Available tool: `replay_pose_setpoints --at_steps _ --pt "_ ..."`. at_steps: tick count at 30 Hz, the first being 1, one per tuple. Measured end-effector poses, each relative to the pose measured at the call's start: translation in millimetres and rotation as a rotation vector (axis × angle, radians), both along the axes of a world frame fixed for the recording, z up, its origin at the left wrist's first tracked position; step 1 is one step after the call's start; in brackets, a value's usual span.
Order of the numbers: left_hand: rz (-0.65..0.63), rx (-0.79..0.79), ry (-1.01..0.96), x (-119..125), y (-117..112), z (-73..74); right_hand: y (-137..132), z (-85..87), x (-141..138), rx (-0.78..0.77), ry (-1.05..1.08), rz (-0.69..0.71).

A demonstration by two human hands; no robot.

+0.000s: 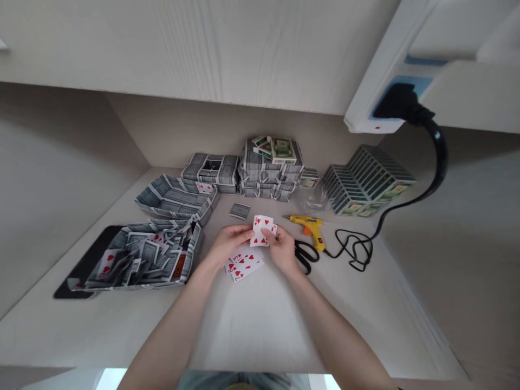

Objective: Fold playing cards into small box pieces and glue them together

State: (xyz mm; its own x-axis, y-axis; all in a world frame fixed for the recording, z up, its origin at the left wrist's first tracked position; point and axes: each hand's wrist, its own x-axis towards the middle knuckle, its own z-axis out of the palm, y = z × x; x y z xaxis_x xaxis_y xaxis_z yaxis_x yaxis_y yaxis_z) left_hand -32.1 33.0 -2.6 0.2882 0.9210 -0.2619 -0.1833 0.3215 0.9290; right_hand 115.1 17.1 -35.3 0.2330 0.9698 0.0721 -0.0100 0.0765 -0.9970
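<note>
Between my two hands are playing cards (260, 229) with red hearts, held face up above the desk. My left hand (231, 242) pinches their left edge. My right hand (282, 248) grips the right side, its thumb lying over the front card. Under and beside my left hand, several heart cards (245, 265) lie overlapping, a seven and an eight among them. A face-down card (239, 210) with a grey back rests just beyond my left hand. Close to my right hand lie black-handled scissors (307, 254), their blades hidden, and a yellow glue gun (309, 225).
At left, a box made of cards (195, 254) holds loose cards and overlaps a black flat object (77, 279). Behind it stand an open card-built tray (174, 197) and stacked card boxes (270, 170). Packs of cards (368, 179) stand right, near a black cable (441, 157) from a socket strip.
</note>
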Motion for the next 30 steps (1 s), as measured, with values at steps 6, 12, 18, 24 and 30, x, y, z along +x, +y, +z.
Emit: replay_pose_setpoints --at_steps 6,12,18,24,30 --pt "0.156 0.039 0.119 7.7 -3.6 4.0 -1.9 0.3 -0.5 -0.016 0.027 0.021" --pt "0.308 0.123 0.262 8.9 -4.5 -1.0 -0.6 1.4 -0.7 -0.088 0.267 0.138" --pt "0.317 0.139 0.313 7.5 -4.7 -0.4 -0.3 2.1 0.2 -0.138 0.311 0.168" --pt "0.294 0.241 0.404 11.0 -7.0 -1.8 -1.6 5.5 0.5 -0.173 0.331 0.164" --pt "0.319 0.511 0.646 19.4 -15.3 -7.7 -5.2 10.1 -4.8 -0.158 0.285 0.143"
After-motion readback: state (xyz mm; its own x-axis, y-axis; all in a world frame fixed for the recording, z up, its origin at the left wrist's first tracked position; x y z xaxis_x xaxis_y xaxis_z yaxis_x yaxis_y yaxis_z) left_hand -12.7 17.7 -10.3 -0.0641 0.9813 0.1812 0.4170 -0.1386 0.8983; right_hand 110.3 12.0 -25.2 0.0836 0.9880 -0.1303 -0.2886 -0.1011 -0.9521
